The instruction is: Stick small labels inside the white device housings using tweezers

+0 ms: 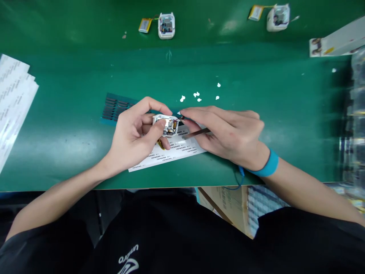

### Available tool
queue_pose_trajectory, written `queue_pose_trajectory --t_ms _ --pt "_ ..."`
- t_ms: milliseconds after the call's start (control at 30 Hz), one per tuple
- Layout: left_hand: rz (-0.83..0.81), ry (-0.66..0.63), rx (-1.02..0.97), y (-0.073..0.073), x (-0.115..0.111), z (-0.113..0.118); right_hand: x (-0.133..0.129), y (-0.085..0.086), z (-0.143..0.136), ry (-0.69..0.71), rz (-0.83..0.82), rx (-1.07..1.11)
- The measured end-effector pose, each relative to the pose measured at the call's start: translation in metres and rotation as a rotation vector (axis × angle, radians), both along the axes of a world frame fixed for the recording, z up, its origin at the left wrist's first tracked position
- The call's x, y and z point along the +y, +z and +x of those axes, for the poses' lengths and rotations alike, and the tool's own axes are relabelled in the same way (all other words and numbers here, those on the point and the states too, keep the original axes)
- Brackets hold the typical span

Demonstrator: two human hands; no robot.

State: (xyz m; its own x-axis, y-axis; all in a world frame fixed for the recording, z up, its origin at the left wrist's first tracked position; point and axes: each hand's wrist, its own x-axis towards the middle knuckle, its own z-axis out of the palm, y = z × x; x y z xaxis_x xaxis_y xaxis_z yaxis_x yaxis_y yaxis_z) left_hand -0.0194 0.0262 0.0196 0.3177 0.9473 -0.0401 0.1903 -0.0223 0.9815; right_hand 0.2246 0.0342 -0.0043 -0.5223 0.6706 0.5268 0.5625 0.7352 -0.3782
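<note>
My left hand (137,133) is closed around a small white smartwatch case (170,127), its open side up and the circuit board showing. The thumb presses on the board, and part of a yellow-edged battery (161,144) shows beneath the fingers. At the case's right edge, my right hand (225,129) pinches a tiny dark part (181,117) on thin wires between thumb and forefinger. Metal tweezers (196,133) are tucked in the same hand, tip pointing left. Under both hands lies a white printed sticker sheet (171,154).
Two more white watch cases (166,26) (278,18) with wired batteries stand at the back. Small white stickers (199,99) lie scattered beyond my hands. A blue sheet of dark strips (114,108) lies left, paper sheets (14,99) farther left. A blue wrist strap (266,163) trails a cord.
</note>
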Motion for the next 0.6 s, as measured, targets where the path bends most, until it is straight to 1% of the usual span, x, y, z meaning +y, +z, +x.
queue_pose_trajectory --t_ms 67,100,200,267,467,600 --pt "-0.005 0.007 -0.007 0.0007 -0.0001 0.0004 -0.0001 -0.0021 -0.0003 -0.015 -0.038 -0.002" --pt "-0.009 0.011 -0.008 0.0008 -0.0002 0.0005 -0.0003 -0.0030 -0.0008 -0.027 -0.017 -0.001" --pt "-0.019 0.007 -0.008 0.0000 -0.0003 0.0007 -0.0012 -0.0049 -0.0026 -0.071 0.144 -0.013" --pt "-0.026 -0.005 -0.009 -0.0008 -0.0003 0.0005 -0.0018 -0.0050 -0.0038 -0.086 0.210 -0.042" --pt "-0.031 0.002 -0.034 0.0003 -0.0003 0.0011 -0.0027 -0.0002 -0.0056 -0.094 0.251 -0.147" --pt "-0.051 0.002 -0.026 0.0005 -0.0011 0.0029 -0.0038 0.0019 -0.0041 -0.135 0.254 -0.212"
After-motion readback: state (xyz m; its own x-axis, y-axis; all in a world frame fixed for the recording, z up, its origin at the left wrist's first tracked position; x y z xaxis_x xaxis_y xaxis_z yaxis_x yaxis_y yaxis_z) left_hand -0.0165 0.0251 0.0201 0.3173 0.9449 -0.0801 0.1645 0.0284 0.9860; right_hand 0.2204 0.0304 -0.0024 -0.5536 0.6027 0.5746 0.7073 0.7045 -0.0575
